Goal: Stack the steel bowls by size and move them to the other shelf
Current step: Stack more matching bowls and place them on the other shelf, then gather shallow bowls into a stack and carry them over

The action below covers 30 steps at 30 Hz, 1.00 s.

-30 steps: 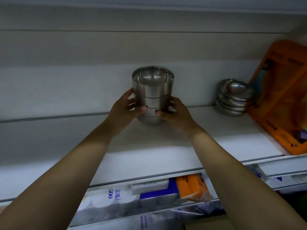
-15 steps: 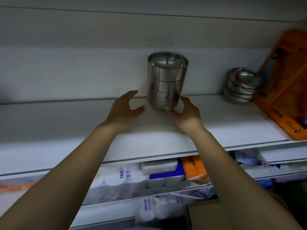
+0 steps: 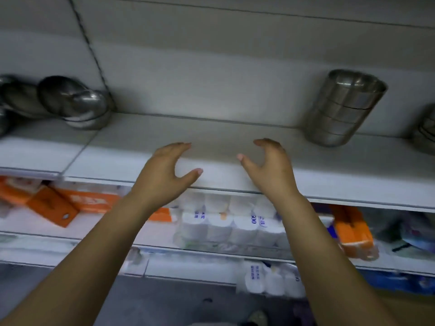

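Note:
A tall stack of steel bowls (image 3: pixel 343 107) stands on the white shelf (image 3: pixel 223 135) at the right, against the back panel. More steel bowls (image 3: pixel 77 102) lie piled at the far left of the shelf, some tipped on their sides. Another steel pile (image 3: pixel 427 130) is cut off at the right edge. My left hand (image 3: pixel 164 172) and my right hand (image 3: pixel 270 165) hover over the shelf's front middle, fingers curved and apart, holding nothing. Both are well left of the tall stack.
Below the shelf sit packs of white paper rolls (image 3: pixel 230 222) and orange packets (image 3: pixel 54 205) on the left and an orange packet (image 3: pixel 353 229) on the right. A lower shelf holds more wrapped rolls (image 3: pixel 270 278).
Both hands let go of the tall stack, which stays on the shelf. The view has swung left, so the stack now sits at the right and the left pile has come into sight.

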Motion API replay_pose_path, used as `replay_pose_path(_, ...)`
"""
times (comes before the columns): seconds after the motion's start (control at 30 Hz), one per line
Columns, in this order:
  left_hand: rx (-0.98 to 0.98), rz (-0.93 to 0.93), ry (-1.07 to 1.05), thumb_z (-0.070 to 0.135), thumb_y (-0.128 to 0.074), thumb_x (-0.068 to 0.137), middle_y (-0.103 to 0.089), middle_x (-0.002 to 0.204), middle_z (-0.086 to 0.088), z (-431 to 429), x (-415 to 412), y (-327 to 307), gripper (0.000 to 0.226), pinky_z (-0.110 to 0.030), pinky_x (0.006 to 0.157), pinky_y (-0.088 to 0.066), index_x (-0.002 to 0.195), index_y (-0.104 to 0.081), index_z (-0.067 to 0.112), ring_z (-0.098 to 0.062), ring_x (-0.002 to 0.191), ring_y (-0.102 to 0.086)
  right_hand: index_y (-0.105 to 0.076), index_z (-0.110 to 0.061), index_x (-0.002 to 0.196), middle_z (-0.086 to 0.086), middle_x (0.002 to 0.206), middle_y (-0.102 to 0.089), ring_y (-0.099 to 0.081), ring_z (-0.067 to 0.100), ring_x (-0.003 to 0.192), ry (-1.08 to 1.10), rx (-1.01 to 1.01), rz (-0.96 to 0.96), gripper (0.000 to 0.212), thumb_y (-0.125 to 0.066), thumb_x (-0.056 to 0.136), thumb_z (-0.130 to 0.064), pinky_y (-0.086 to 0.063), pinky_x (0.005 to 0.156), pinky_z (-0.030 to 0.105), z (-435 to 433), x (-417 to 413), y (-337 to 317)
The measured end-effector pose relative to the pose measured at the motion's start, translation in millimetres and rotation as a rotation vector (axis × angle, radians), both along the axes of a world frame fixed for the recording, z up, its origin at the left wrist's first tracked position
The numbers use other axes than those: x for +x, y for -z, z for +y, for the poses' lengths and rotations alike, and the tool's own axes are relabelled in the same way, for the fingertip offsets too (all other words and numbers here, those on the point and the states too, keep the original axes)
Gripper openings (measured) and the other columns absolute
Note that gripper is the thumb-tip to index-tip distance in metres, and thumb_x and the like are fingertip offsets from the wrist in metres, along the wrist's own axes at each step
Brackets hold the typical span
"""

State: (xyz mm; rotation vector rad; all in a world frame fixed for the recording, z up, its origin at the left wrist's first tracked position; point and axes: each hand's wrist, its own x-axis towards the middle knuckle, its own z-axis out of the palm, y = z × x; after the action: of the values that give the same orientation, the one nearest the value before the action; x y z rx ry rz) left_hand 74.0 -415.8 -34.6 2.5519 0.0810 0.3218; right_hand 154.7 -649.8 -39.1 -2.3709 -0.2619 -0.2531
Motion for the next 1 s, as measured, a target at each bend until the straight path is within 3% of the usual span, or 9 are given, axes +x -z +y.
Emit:
replay_pose_path(0.33,-0.124,-0.050,-0.368,0.046,-0.072,0.093,-0.051,0.155,-0.001,178.2,-124.4,-14.2,0.069,-0.030,0.115,-0.034,0.152,-0.048,0.019,-0.019,0.146,-0.043,-0.057,-0.016,0.143,0.002,0.156,-0.047,-0.038,0.021,0.147,-0.339,0.045,0.060,0.058,-0.071,0.094,-0.044,-0.028,0.111,0.023,215.6,-69.9,-2.3)
replay_pose_path(0.43,-0.148,-0.051,-0.433,0.046,-0.072,0.093,-0.053,0.153,-0.002,211.4,-136.0,-16.7,0.069,-0.040,0.117,-0.040,0.152,-0.049,0.019,-0.022,0.142,-0.047,-0.056,-0.015,0.143,0.002,0.154,-0.048,-0.040,0.021,0.144,-0.409,0.023,0.074,0.058,-0.070,0.095,-0.043,-0.028,0.107,0.021,255.3,-72.5,-5.3)
replay_pose_path(0.53,-0.147,-0.041,-0.469,0.044,-0.069,0.095,-0.049,0.158,-0.001,234.7,-135.1,-14.1,0.066,-0.032,0.116,-0.033,0.153,-0.048,0.019,-0.019,0.147,-0.040,-0.056,-0.016,0.144,0.003,0.152,-0.051,-0.046,0.021,0.141,-0.440,0.028,0.118,0.059,-0.070,0.095,-0.043,-0.030,0.105,0.021,285.4,-63.2,-6.6)
replay_pose_path(0.63,-0.159,-0.031,-0.493,0.046,-0.067,0.097,-0.047,0.159,-0.001,252.7,-122.4,-8.8,0.066,-0.034,0.118,-0.033,0.153,-0.047,0.019,-0.020,0.148,-0.039,-0.056,-0.013,0.145,0.006,0.150,-0.054,-0.050,0.023,0.138,-0.446,0.018,0.138,0.060,-0.071,0.095,-0.042,-0.032,0.101,0.019,307.4,-41.7,-5.3)
replay_pose_path(0.77,-0.168,-0.046,-0.519,0.047,-0.063,0.099,-0.049,0.158,-0.003,273.9,-95.9,-5.2,0.064,-0.034,0.117,-0.033,0.153,-0.047,0.017,-0.020,0.147,-0.040,-0.057,-0.017,0.140,0.005,0.144,-0.060,-0.056,0.025,0.131,-0.423,0.075,0.199,0.054,-0.069,0.095,-0.045,-0.044,0.104,0.028,336.6,-3.2,-11.8)
replay_pose_path(0.87,-0.196,-0.043,-0.523,0.046,-0.062,0.100,-0.052,0.155,-0.002,286.5,-73.9,-6.3,0.060,-0.027,0.110,-0.032,0.152,-0.049,0.017,-0.019,0.145,-0.044,-0.060,-0.017,0.130,0.001,0.126,-0.066,-0.063,0.021,0.117,-0.365,0.168,0.242,0.046,-0.068,0.095,-0.046,-0.046,0.090,0.027,360.0,31.4,-23.1)
replay_pose_path(0.93,-0.264,-0.054,-0.526,0.046,-0.063,0.100,-0.056,0.150,0.000,296.2,-58.5,-4.2,0.059,-0.027,0.110,-0.037,0.149,-0.052,0.017,-0.017,0.140,-0.050,-0.063,-0.014,0.121,-0.001,0.111,-0.068,-0.067,0.022,0.106,-0.359,0.196,0.234,0.042,-0.067,0.094,-0.046,-0.045,0.080,0.029,374.6,53.7,-26.1)
replay_pose_path(1.0,-0.367,-0.052,-0.533,0.046,-0.064,0.099,-0.062,0.142,0.001,307.4,-43.3,-1.2,0.056,-0.033,0.107,-0.047,0.147,-0.055,0.018,-0.016,0.128,-0.059,-0.063,-0.015,0.118,0.002,0.108,-0.072,-0.069,0.026,0.103,-0.363,0.214,0.247,0.044,-0.066,0.092,-0.050,-0.051,0.082,0.034,388.0,69.9,-24.8)
